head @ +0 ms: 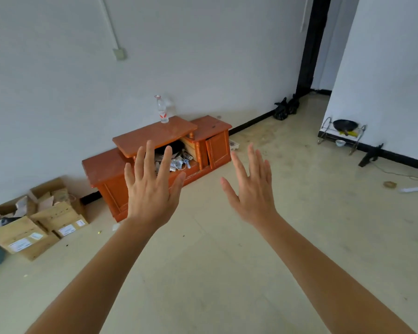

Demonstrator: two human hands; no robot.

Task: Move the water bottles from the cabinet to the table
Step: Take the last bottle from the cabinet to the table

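Head view takes in a pale, matte white wall (203, 56) meeting a smooth cream floor (215, 261) that is scuffed and speckled with small bits of litter, with a black skirting strip along the base of the wall. Against that wall stands a low, glossy orange-brown wooden cabinet (106, 169), boxy in shape, with a raised flat top board in the middle and a panelled door (219, 150) at its right end hanging slightly ajar. Its open middle compartment is stuffed with a tangle of papers, cables and dark objects (179, 160). To its left on the floor lie several open, dented cardboard boxes (46, 220) bearing white labels. Two bare forearms reach forward over the floor: the left hand (152, 194) and the right hand (251, 191) are both spread flat with straight, splayed fingers, backs to the camera, gripping nothing; the left one covers part of the cabinet's front and its open compartment. Far right, by a second white wall, a bent chrome wire rack (340, 138) carries a round black pan (345, 125). Black knotted bags (286, 108) sit near a dark doorway (314, 44). A clear plastic water bottle (162, 110) with a red and white label stands upright on the cabinet's raised top board, well apart from both hands.
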